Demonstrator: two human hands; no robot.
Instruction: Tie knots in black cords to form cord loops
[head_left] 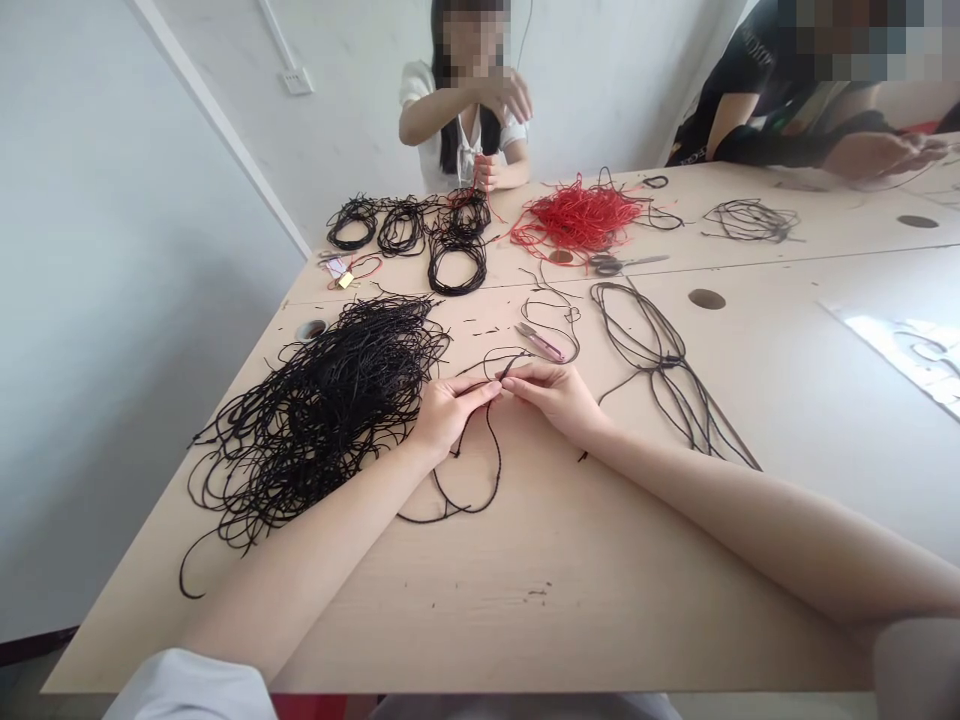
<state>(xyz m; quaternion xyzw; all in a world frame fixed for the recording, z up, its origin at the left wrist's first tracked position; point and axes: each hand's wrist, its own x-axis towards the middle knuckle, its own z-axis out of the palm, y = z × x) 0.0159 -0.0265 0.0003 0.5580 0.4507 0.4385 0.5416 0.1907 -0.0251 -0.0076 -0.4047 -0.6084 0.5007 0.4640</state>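
Between my two hands runs a thin black cord (pixel 498 465), its loop hanging down onto the table below them. My left hand (pixel 451 408) pinches the cord with thumb and forefinger. Fingertips almost touching it, my right hand (pixel 553 396) pinches the same cord, and a short end sticks up there. A big tangled pile of black cords (pixel 322 400) lies left of my left hand. Just beyond my hands are pink-handled thread snips (pixel 541 341) and a loose thin cord (pixel 576 315). To the right of my right hand lies a tied bundle of black cords (pixel 667 365).
Coiled black cords (pixel 457 268), a red cord heap (pixel 581 215) and black scissors (pixel 611 265) lie farther back on the table (pixel 525 620). Across it sits a person in white (pixel 420 100) handling red cord; another person's hands (pixel 885 155) work at far right. Holes (pixel 706 299) pierce the tabletop.
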